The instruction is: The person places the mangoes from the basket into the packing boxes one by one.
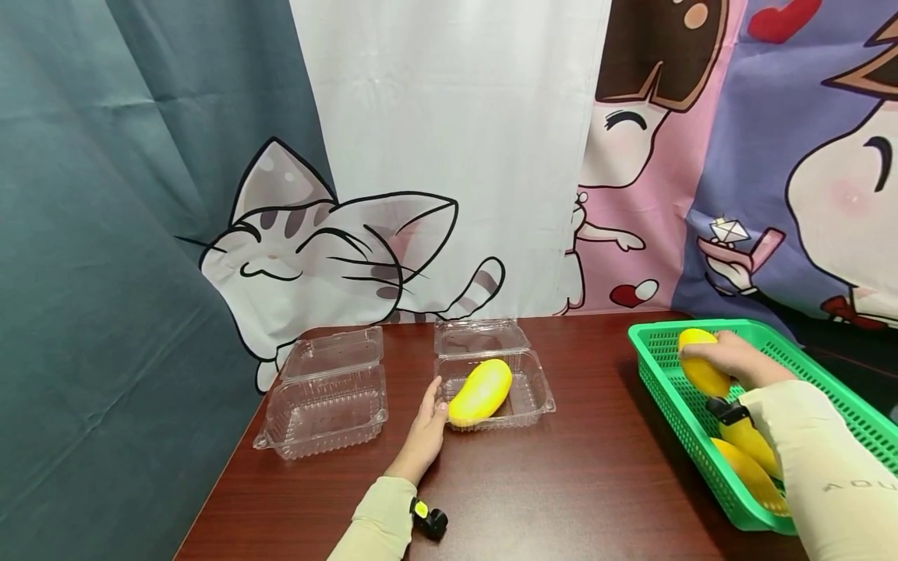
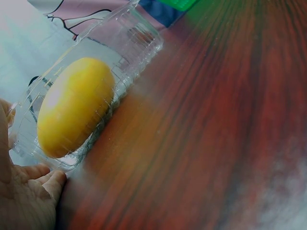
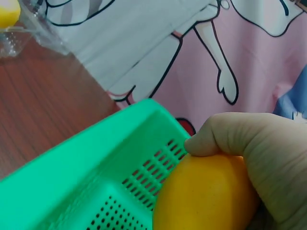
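Observation:
My right hand point(image 1: 737, 358) grips a yellow mango point(image 1: 704, 365) over the green basket point(image 1: 648, 382). Its thumb lies on top of the fruit in the right wrist view, and the other fingers are mostly hidden. At the middle of the table, an open clear plastic container point(image 1: 529, 389) holds another yellow mango point(image 1: 482, 392), which leans over the front left part of it. The left hand point(image 1: 425, 428) rests on the table at that container's left side, fingertips right at its wall. In the left wrist view, the left fingers point(image 2: 45, 182) reach the container's lower corner.
A second clear container point(image 1: 326, 409) stands open on the left, its lid folded back, with nothing in it. Several more mangoes point(image 1: 754, 471) lie in the basket under the right forearm. Behind the table hangs a cartoon-printed curtain point(image 1: 477, 140).

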Action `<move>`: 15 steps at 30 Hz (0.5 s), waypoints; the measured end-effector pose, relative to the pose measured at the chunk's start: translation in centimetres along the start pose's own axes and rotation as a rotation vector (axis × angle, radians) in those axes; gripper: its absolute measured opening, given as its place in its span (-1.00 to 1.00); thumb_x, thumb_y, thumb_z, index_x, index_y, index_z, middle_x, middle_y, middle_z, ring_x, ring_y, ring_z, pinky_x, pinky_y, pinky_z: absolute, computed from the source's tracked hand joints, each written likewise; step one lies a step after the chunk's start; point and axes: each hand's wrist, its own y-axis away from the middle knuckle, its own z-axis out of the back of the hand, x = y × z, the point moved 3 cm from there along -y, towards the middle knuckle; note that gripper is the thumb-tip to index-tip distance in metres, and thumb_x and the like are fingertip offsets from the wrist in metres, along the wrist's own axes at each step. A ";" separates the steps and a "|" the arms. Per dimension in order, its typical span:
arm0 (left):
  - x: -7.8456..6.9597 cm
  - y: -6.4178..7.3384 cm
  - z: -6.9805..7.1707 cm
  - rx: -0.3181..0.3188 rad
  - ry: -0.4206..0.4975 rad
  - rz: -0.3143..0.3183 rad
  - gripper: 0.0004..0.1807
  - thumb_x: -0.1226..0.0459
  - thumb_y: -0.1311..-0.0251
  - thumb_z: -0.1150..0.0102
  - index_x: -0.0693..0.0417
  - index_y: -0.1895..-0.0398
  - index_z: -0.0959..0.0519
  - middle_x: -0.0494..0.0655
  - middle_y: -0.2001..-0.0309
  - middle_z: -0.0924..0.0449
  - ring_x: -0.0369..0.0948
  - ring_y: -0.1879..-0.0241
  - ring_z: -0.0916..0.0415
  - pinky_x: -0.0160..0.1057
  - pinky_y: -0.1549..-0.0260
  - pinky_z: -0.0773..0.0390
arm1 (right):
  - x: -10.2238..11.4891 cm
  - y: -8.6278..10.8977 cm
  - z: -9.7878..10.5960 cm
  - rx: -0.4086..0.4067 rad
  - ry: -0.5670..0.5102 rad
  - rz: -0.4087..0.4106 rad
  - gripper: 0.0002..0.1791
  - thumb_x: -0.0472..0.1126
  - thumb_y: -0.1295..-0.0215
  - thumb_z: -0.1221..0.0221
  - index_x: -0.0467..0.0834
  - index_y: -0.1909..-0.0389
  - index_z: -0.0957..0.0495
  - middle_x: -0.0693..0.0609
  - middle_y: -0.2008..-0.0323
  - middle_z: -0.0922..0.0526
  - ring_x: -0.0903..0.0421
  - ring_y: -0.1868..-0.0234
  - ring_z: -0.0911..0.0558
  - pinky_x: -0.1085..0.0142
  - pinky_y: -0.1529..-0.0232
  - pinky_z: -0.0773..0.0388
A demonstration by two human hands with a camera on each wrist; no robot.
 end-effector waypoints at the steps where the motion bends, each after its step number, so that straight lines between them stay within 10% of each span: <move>1: 0.0 0.0 0.0 0.000 0.002 0.001 -0.39 0.27 -0.60 0.20 -0.04 -0.63 0.02 0.20 -0.59 0.06 0.21 -0.52 -0.02 0.24 -0.41 -0.12 | 0.3 0.0 0.0 -0.010 0.004 0.010 -0.59 -0.03 -0.32 -0.14 -0.35 0.25 -0.38 -0.02 0.52 -0.53 0.06 0.52 -0.58 0.17 0.45 -0.61; 15: 0.1 0.1 0.1 0.007 0.004 0.012 -0.39 0.26 -0.61 0.23 -0.07 -0.64 0.05 0.19 -0.59 0.07 0.22 -0.52 -0.02 0.27 -0.39 -0.14 | 5.4 0.0 -0.8 -0.098 0.004 0.180 -0.12 0.16 -0.48 -0.09 -0.40 -0.44 0.02 -0.35 -0.01 -0.34 -0.11 0.21 -0.49 0.17 0.34 -0.57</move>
